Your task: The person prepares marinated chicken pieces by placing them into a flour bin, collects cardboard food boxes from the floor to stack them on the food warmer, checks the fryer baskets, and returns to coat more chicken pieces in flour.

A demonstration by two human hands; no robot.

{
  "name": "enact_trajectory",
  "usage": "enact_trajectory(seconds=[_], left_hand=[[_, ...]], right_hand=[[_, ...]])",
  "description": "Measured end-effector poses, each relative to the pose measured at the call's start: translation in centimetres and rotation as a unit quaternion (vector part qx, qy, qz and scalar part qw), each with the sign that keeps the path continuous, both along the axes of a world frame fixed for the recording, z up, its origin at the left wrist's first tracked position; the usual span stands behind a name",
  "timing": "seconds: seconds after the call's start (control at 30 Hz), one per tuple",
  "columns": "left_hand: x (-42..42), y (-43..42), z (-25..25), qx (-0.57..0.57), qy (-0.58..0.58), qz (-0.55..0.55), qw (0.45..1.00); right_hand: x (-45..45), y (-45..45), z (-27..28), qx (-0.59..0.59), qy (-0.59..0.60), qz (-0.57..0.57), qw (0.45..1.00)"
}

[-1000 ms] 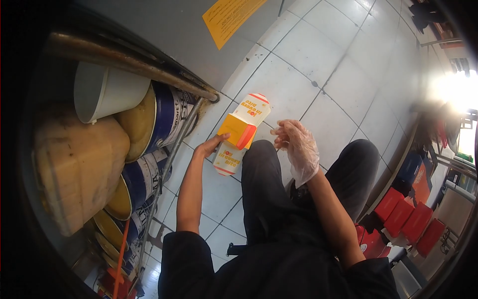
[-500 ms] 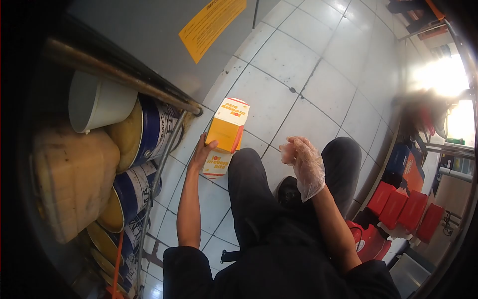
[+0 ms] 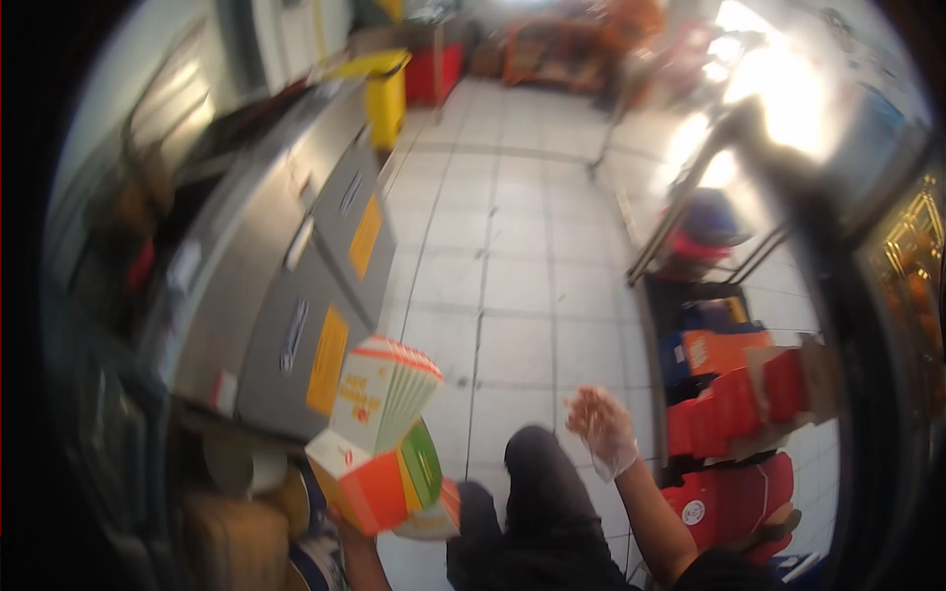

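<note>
A stack of nested cartons, orange, yellow, green and white with open flaps, is at the lower left above the floor. My left hand holds it from below and the left, most of its fingers hidden by the cartons. To the right of my knees is my right hand, in a clear plastic glove, with its fingers curled. Whether anything is within those fingers is too blurred to tell.
A grey cabinet with orange labels stands left, beyond it a yellow bin and a red bin. Red boxes line a low rack at right, above a red bag. Tins and a wrapped block lie lower left.
The view has tilted up toward the far room. The cartons have been raised and turned, now showing several nested edges. My right hand stays off to the right, still curled.
</note>
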State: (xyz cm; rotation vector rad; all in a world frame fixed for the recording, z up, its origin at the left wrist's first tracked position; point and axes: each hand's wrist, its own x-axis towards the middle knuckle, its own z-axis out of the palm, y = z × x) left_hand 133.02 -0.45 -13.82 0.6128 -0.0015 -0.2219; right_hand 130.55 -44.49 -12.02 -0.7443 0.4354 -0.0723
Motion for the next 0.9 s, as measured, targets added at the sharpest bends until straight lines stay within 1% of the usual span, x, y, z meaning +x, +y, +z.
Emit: enact_trajectory(seconds=[0.07,0.13,0.2,0.23,0.27,0.3,0.33,0.37,0.4,0.43,0.5,0.57,0.6,0.63,0.7,0.77,0.8,0.9], left_hand=[[0.9,-4.3,5.2,-0.031,0.014,-0.043,0.998],[2.0,-9.1,11.3,-0.049,0.029,-0.093,0.994],[2.4,-14.1,18.3,-0.060,0.042,-0.142,0.987],[2.3,-16.3,21.2,-0.064,0.052,-0.167,0.983],[2.2,-18.3,25.1,-0.064,0.054,-0.191,0.978],[1.6,-20.1,27.8,-0.069,0.063,-0.218,0.971],[1.2,-21.3,30.9,-0.073,0.066,-0.241,0.966],[0.6,-22.6,34.0,-0.071,0.064,-0.265,0.959],[0.3,-23.6,37.2,-0.071,0.058,-0.287,0.953],[-0.4,-24.3,39.9,-0.072,0.050,-0.308,0.947],[-1.8,-24.6,44.5,-0.075,0.022,-0.347,0.935],[-3.8,-24.4,47.6,-0.078,0.000,-0.393,0.916],[-5.2,-24.5,48.9,-0.078,-0.011,-0.422,0.903],[-7.0,-24.8,50.2,-0.078,-0.017,-0.453,0.888],[-10.6,-25.0,52.2,-0.084,-0.025,-0.514,0.854],[-14.5,-25.4,54.3,-0.089,-0.036,-0.562,0.822],[-16.6,-25.7,55.5,-0.095,-0.039,-0.583,0.806],[-23.0,-27.7,60.1,-0.120,-0.047,-0.633,0.763]], right_hand=[[-5.0,-3.0,3.2,0.020,0.022,-0.069,0.997],[-10.7,-5.3,5.2,0.008,0.050,-0.125,0.991],[-17.4,-5.8,8.9,-0.035,0.176,-0.213,0.960],[-21.6,-6.0,9.3,-0.053,0.209,-0.231,0.949],[-26.3,-5.8,9.3,-0.069,0.244,-0.250,0.935],[-31.1,-4.8,10.1,-0.203,0.323,-0.222,0.897],[-35.7,-3.3,10.3,-0.121,0.361,-0.258,0.888],[-40.3,-1.8,10.6,-0.036,0.394,-0.305,0.866],[-44.9,-0.3,10.9,0.044,0.422,-0.357,0.832],[-48.3,1.9,11.6,0.085,0.457,-0.383,0.799],[-53.5,6.5,14.3,0.084,0.543,-0.361,0.753],[-57.8,12.0,15.2,0.072,0.598,-0.338,0.723],[-59.7,15.0,15.3,0.084,0.612,-0.338,0.710],[-61.5,18.2,15.2,0.116,0.611,-0.357,0.697],[-64.2,24.2,14.1,0.238,0.556,-0.456,0.653],[-65.7,29.1,15.0,0.241,0.531,-0.491,0.647],[-65.8,31.0,16.4,0.238,0.521,-0.503,0.647],[-66.3,36.4,18.1,0.258,0.514,-0.537,0.617]])
